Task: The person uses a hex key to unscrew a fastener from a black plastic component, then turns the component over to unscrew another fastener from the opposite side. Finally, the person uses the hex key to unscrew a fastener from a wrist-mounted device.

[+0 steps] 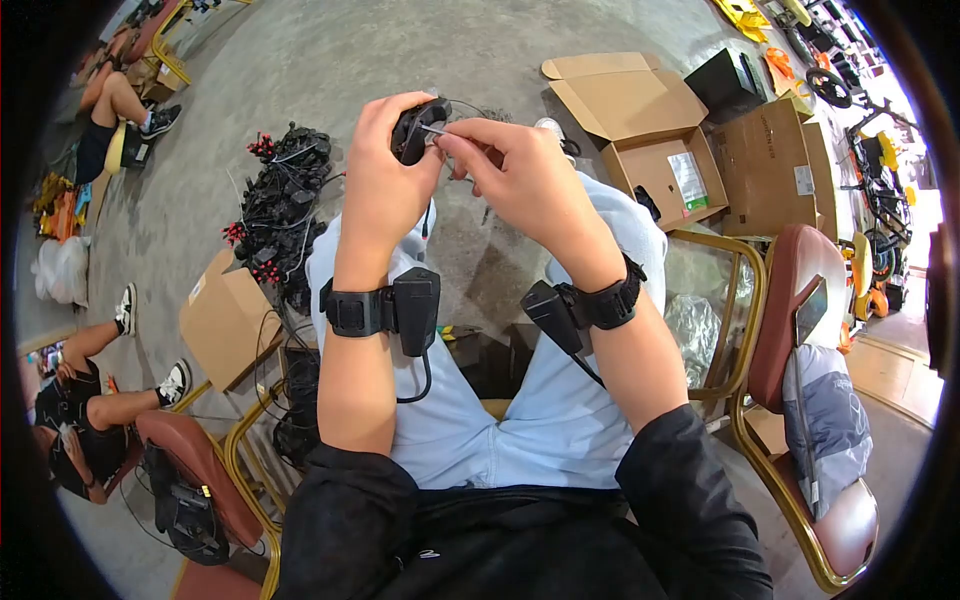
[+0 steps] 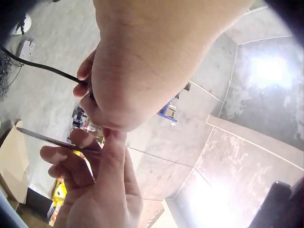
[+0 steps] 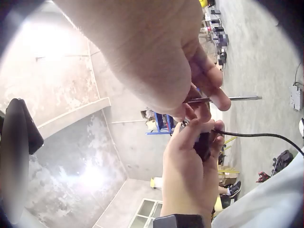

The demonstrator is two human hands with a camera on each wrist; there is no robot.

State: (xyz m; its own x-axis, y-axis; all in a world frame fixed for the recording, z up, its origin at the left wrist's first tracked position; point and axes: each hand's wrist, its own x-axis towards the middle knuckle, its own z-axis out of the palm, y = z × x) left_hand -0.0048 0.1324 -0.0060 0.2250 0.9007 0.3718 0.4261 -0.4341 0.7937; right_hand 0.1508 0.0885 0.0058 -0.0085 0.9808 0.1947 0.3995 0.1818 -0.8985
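Note:
In the head view my left hand (image 1: 385,180) grips a black device (image 1: 411,130), fingers wrapped around its far side. A black cable (image 3: 256,135) runs out of the device in the right wrist view. My right hand (image 1: 520,180) is close beside it, thumb and fingers pinching a thin metal rod (image 3: 244,98), possibly a tool. In the left wrist view the rod (image 2: 42,137) sticks out past the right hand's fingers (image 2: 83,139). The fingertips of both hands meet near the device, and what lies between them is mostly hidden.
A pile of black parts and cables (image 1: 290,210) lies on the floor at left, near a cardboard piece (image 1: 225,320). Open cardboard box (image 1: 650,160) stands at right. Chairs (image 1: 800,260) flank the legs; a seated person (image 1: 75,430) is at far left.

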